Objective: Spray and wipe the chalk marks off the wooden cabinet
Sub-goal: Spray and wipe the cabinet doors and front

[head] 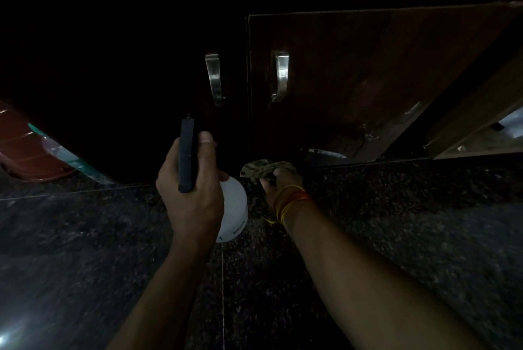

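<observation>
Left hand (189, 196) grips spray bottle (235, 208); right hand (283, 182) clutches cloth (263, 167); chalk marks indiscernible.

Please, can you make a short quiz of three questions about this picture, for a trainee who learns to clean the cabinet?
1. True or false: the left hand holds the spray bottle.
2. What does the right hand grip? A) a sponge B) a crumpled cloth C) a brush
3. Fill in: the cloth is low near the bottom edge of the cabinet's ____ door.

Key
1. True; its nozzle points towards the dark left door.
2. B
3. right, below its metal handle.
</observation>
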A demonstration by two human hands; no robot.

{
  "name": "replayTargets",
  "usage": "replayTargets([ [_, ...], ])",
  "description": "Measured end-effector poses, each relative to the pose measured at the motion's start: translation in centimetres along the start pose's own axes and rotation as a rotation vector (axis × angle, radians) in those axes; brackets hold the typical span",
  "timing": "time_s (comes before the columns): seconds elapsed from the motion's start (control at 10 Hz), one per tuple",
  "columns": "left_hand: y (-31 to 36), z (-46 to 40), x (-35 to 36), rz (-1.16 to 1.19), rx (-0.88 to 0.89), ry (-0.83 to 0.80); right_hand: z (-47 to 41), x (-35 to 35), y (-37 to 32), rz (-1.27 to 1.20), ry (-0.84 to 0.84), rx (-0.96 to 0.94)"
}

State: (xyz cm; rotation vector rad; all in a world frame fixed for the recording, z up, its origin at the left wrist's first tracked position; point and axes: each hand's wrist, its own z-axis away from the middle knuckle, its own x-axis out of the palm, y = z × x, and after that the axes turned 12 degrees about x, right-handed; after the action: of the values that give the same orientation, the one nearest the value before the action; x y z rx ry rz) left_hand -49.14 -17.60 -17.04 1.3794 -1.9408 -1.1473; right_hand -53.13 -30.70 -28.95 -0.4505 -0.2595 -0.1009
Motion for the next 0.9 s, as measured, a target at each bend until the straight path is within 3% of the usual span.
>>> replayTargets([
  [0.2,-0.3,0.4,0.4,-0.019,-0.007,-0.017,1.8,1.2,0.9,-0.200,-0.118,0.046],
  [0.4,-0.4,0.4,0.6,-0.032,0.009,-0.024,1.2,-0.2,-0.2,-0.033,-0.016,0.009],
  [0.6,-0.1,0.0,0.9,-0.008,0.024,-0.006,0.1,-1.3,-1.8,-0.033,0.000,-0.054],
  [0.7,-0.1,0.3,1.3,0.001,0.030,-0.016,-0.1,-1.4,-0.9,0.221,-0.071,-0.043],
  [0.9,0.7,0.1,1.9,0.005,-0.011,0.002,-1.2,-4.3,-4.6,0.160,0.027,-0.081],
])
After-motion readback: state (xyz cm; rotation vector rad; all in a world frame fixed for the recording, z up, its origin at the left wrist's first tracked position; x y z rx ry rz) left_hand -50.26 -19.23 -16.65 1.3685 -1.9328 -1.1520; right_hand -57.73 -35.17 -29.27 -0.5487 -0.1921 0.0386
